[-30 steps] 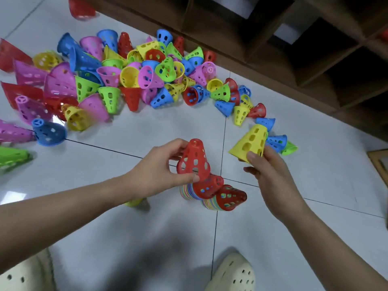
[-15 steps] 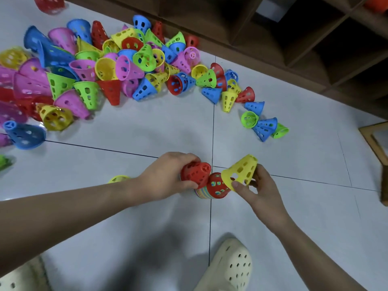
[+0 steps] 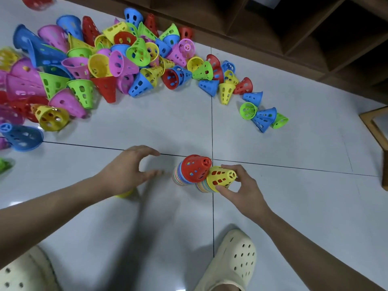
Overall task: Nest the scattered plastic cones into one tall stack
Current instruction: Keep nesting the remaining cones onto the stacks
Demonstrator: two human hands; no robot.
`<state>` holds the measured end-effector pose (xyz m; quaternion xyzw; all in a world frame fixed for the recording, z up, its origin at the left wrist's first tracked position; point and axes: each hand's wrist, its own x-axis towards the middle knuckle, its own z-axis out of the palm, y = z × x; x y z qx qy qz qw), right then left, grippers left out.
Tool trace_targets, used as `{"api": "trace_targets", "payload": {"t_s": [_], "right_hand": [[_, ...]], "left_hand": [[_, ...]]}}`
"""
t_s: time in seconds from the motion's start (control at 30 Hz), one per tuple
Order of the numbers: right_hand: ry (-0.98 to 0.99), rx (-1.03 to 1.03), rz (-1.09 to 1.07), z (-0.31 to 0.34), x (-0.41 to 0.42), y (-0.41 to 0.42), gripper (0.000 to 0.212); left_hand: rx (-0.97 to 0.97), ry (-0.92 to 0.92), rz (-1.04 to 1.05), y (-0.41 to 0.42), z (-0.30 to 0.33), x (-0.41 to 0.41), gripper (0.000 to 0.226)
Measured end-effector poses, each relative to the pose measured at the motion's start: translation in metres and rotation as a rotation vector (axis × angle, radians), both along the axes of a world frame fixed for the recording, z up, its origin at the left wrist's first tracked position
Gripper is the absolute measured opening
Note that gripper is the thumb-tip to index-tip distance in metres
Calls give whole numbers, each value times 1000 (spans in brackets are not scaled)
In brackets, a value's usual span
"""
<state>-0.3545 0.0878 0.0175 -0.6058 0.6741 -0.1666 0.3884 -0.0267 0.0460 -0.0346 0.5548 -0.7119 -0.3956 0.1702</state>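
Note:
Two stacks of nested cones stand side by side on the white tile floor. The left stack (image 3: 192, 171) has a red cone on top. The right stack (image 3: 218, 178) is topped by a yellow cone, which my right hand (image 3: 241, 185) pinches between thumb and fingers. My left hand (image 3: 128, 171) hovers just left of the red-topped stack with its fingers loosely curved, holding nothing. A big pile of loose coloured cones (image 3: 100, 66) lies at the far left and centre. A smaller group of blue and green cones (image 3: 262, 117) lies to the far right.
A dark wooden shelf unit (image 3: 294, 34) runs along the far wall. A wooden frame (image 3: 375, 131) lies at the right edge. Cream clogs (image 3: 233, 257) are near the bottom, and a yellow cone (image 3: 126, 194) peeks from under my left wrist.
My right hand has set the yellow cone down over the right stack's red top. My left hand has let go of the red cone on the left stack and drawn back to the left.

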Motion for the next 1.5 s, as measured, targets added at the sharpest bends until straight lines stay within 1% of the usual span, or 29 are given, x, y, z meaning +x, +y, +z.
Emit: {"api": "trace_targets", "payload": {"t_s": [0.17,0.3,0.37,0.43,0.53,0.63,0.7,0.77,0.83,0.9,0.97,1.07,1.1,1.23,1.37,1.43,1.5], "right_hand": [[21,18,-1,3,1,-2,52],[37,-5,8,21,10,-11,62],[-16,-45,18,33,18,-21,61],[-113,-102,43,45,28,-34,58],[-249,-168,81,60,46,-55,45],[-314,-147,94,68,64,-76,43],[-318,-116,111,66,77,-91,43],[-298,-76,139,59,91,-109,36],[-283,-11,167,48,108,-127,27],[-277,85,183,33,127,-145,25],[-307,193,152,16,148,-162,27],[-317,280,102,-8,179,-185,33],[-307,290,93,-15,189,-191,36],[-244,299,78,-39,230,-217,45],[-175,297,124,-66,271,-238,59],[-179,292,125,-78,291,-242,64],[-195,291,119,-90,310,-243,67]], "left_hand": [[121,2,123,11,-4,27,49],[183,21,136,25,-15,49,53],[178,-6,115,33,-24,58,55],[193,-20,110,39,-31,64,61],[176,-61,95,47,-44,70,68],[158,-79,81,50,-55,74,63],[137,-75,78,49,-55,74,63],[113,-58,94,46,-51,73,68],[95,-5,158,43,-45,76,65],[63,42,265,38,-40,84,51],[30,94,383,32,-35,93,33],[10,151,532,20,-24,109,18],[-7,172,577,16,-21,115,18],[-73,256,725,8,-11,138,29],[-116,303,777,8,0,155,32],[-137,310,793,9,2,165,31],[-159,333,826,10,3,174,35]]}}
